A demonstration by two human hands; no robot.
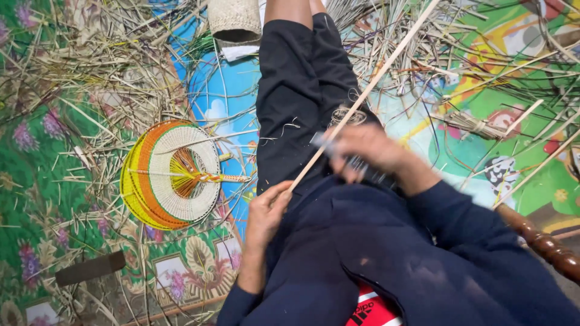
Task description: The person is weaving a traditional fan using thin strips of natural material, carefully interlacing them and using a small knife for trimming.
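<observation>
Across my lap, I held a long bamboo strip (362, 96) whose axis ran from near-left up to far-right. My left hand (266, 214) pinched its near end with curled fingers. My right hand (368, 154), blurred, lay just beside the strip higher up, closed on a small dark tool, perhaps a knife (338, 154). A woven fan (172, 175) lay left on the mat (36, 181).

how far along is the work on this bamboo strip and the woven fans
Done: a stack of woven fans lies finished on the mat. In hand: the left hand grips a long strip; the blurred right hand holds a blade against it. Left: loose strips lie scattered, unwoven.
</observation>
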